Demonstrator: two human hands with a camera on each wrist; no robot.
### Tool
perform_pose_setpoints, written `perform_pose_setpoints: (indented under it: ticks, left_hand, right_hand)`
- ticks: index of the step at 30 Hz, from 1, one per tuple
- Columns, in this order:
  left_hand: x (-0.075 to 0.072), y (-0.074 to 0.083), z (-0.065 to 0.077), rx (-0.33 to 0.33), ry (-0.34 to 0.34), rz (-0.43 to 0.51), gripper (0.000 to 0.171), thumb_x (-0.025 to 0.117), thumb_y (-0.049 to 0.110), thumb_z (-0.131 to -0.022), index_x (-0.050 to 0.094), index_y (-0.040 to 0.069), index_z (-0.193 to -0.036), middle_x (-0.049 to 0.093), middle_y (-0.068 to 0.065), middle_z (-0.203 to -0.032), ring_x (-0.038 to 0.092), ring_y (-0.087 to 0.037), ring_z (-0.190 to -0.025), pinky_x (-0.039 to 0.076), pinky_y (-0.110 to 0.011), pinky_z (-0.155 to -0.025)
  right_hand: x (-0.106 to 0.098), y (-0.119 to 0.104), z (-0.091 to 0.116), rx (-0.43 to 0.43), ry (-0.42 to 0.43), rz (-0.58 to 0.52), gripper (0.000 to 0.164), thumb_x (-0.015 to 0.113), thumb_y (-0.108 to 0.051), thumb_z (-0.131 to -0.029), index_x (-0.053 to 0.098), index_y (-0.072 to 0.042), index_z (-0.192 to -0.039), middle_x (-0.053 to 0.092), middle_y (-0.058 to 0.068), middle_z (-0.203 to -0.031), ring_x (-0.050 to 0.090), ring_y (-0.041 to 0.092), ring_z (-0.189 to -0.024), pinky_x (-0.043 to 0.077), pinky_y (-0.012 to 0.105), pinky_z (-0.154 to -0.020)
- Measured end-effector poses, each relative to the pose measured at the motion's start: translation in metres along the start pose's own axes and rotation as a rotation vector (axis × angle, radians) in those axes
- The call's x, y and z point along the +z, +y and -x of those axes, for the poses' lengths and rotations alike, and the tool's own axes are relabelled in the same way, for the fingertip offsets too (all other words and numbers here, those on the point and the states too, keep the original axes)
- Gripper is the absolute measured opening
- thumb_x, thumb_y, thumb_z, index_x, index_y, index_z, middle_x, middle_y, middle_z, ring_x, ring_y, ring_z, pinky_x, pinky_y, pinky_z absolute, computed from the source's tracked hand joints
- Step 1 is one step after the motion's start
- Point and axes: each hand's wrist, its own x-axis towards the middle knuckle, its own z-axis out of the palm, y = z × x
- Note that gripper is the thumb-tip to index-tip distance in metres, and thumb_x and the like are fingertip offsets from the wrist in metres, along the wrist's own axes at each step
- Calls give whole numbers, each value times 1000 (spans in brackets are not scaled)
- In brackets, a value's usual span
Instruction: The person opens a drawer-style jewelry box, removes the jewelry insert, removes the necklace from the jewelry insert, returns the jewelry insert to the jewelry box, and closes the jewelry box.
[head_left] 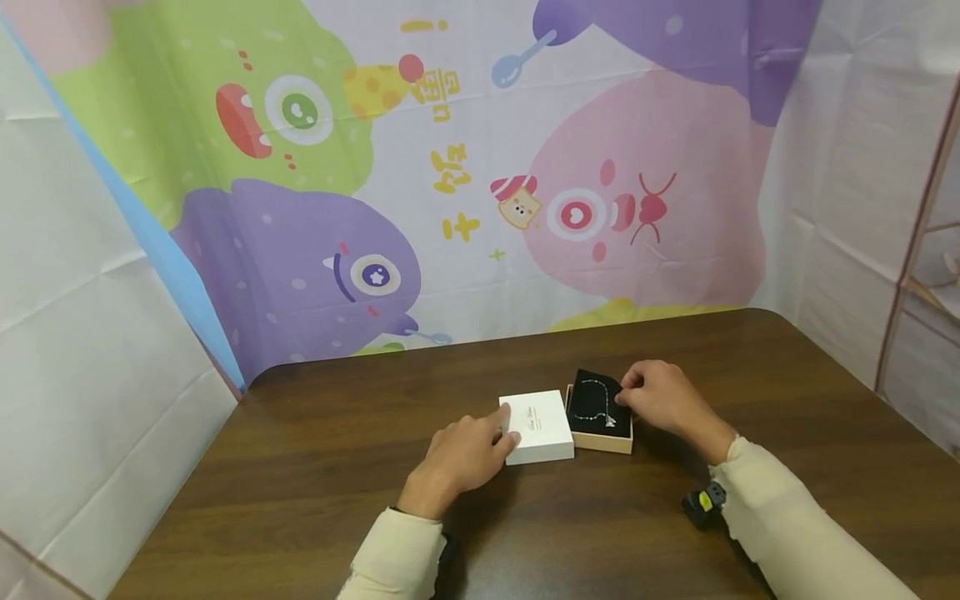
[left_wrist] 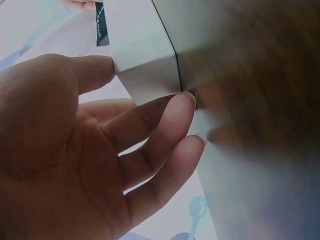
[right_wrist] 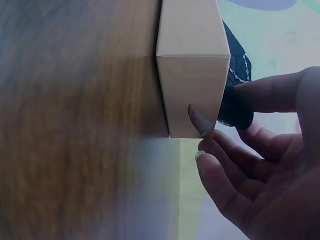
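Observation:
A white box lid with small printed lettering lies on the table at centre, beside a peach-coloured box. My left hand holds the lid at its left corner, thumb at the near edge, as the left wrist view also shows. In the peach box, a black jewelry pad carries a silver chain necklace with a small pendant. With thumb and index finger my right hand pinches the pad's right edge. The right wrist view shows the pad standing above the box rim.
The brown wooden table reaches back to a cloth backdrop printed with cartoon monsters. Pale cloth walls stand at both sides. A black wrist camera hangs under the right sleeve.

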Motion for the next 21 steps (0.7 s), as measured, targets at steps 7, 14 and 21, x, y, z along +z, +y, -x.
perform_pose_setpoints:
  ticks: [7, 14, 21]
  left_hand:
    - [-3, 1, 0, -5, 3, 2, 57, 56, 41, -102, 46, 15, -152, 43, 1, -64, 40, -16, -55, 37, -35, -57]
    - [-2, 1, -2, 4, 5, 12, 57, 56, 41, -102, 47, 15, -151, 45, 0, -64, 40, -17, -55, 37, -36, -58]
    - [-1, 1, -1, 4, 2, 4, 57, 55, 42, -102, 46, 15, -152, 44, 1, -63, 41, -16, -55, 37, -35, -57]
  right_hand:
    - [-1, -1, -3, -2, 30, -15, 12, 72, -16, -84, 70, -4, -87, 68, 7, -88, 59, 25, -79, 46, 41, -72]
    - [-2, 2, -2, -2, 52, -24, 12, 72, -16, -85, 70, -4, -87, 69, 8, -89, 58, 24, -77, 45, 38, -70]
    - [-1, 3, -1, -5, 59, -31, 10, 70, -15, -83, 69, -5, -85, 68, 6, -86, 57, 22, -73, 43, 36, -66]
